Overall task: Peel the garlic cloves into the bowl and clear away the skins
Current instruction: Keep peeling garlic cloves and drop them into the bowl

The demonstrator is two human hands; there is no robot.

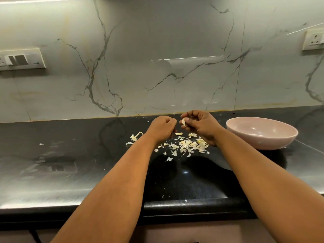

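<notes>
My right hand (201,126) pinches a pale garlic clove (183,122) between thumb and fingers, above the black counter. My left hand (162,128) is just to its left, fingers curled; what it holds is hidden. A pile of garlic skins (187,145) lies on the counter below both hands. A few more skins (135,137) lie to the left of my left wrist. The pink bowl (262,133) stands to the right of my right hand; its visible inside looks bare.
The black counter (70,155) runs wide, with its front edge (175,206) near me. A marble backsplash rises behind. A switch plate (21,58) is on the wall at left, a socket (313,40) at right. One stray skin (41,144) lies far left.
</notes>
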